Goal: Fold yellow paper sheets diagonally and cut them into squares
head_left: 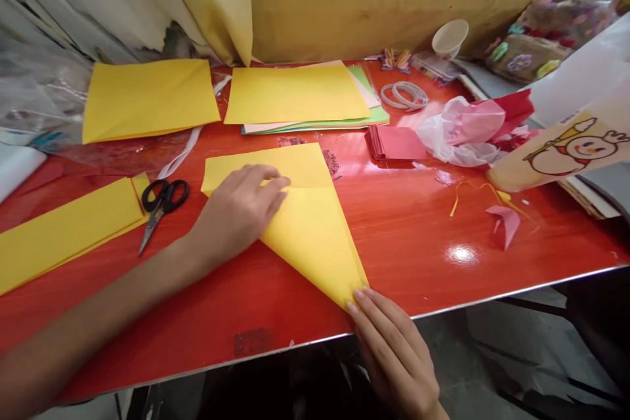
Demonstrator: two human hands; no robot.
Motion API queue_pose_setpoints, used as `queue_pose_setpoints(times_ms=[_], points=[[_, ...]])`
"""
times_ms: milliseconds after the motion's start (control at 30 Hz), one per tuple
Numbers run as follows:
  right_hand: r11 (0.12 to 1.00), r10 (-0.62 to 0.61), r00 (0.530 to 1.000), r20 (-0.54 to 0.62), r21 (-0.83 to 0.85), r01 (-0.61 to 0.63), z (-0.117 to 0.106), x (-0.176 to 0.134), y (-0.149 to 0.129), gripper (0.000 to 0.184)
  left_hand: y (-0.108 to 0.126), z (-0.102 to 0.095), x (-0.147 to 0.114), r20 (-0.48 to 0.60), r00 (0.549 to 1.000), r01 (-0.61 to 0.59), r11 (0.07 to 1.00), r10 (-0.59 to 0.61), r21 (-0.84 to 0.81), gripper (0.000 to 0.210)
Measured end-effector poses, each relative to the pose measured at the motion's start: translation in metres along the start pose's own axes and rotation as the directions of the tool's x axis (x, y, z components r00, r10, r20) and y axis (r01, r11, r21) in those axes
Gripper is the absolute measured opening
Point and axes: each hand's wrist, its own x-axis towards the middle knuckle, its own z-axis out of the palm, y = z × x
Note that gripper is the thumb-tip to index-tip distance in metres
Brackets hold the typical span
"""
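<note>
A sheet of yellow paper (315, 223) lies on the red table with a diagonal fold, its narrow point toward the front edge. My left hand (241, 207) rests over the fold near the sheet's upper left, fingers bent together and pressing the paper. At the lower point of the sheet, my right hand (394, 348) grips the corner, fingers on top and thumb hidden. Black-handled scissors (165, 200) lie left of my left hand, touching a folded yellow paper strip (69, 230).
Behind the sheet are a yellow paper (152, 98) and a stack of coloured paper (295, 95). To the right are red paper squares (396, 142), clear rings (404, 96), crumpled tissue paper (460, 128), a large printed cup (566, 144) and a pink scrap (504, 224). The table's front edge (472, 305) runs below.
</note>
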Motion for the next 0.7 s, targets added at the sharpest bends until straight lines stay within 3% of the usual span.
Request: queue_pose_setpoints(times_ms=[100,167,333,533,700], points=[[1.000,0.014,0.999,-0.033,0.015,-0.013,0.001,0.000,-0.001,0.039,0.030,-0.001,-0.006,-0.093,0.935,-0.350,0.932,0.342,-0.094,0.025],[0.999,0.042,0.997,-0.059,0.012,-0.041,0.002,-0.002,-0.002,0.040,0.047,0.002,-0.010,-0.078,0.888,-0.460,0.871,0.453,-0.171,0.027],[0.992,0.108,0.986,-0.124,-0.044,-0.114,0.001,-0.011,-0.002,0.044,0.060,0.012,-0.014,-0.018,0.880,-0.464,0.849,0.475,-0.251,0.032],[0.977,0.153,0.967,-0.206,-0.117,-0.180,-0.010,-0.014,0.003,0.042,0.060,0.011,-0.015,-0.031,0.891,-0.450,0.869,0.453,-0.207,0.034],[0.956,0.213,0.943,-0.255,-0.143,-0.255,-0.013,-0.017,0.005,0.040,0.064,0.012,-0.014,0.033,0.910,-0.402,0.897,0.414,-0.182,0.038]])
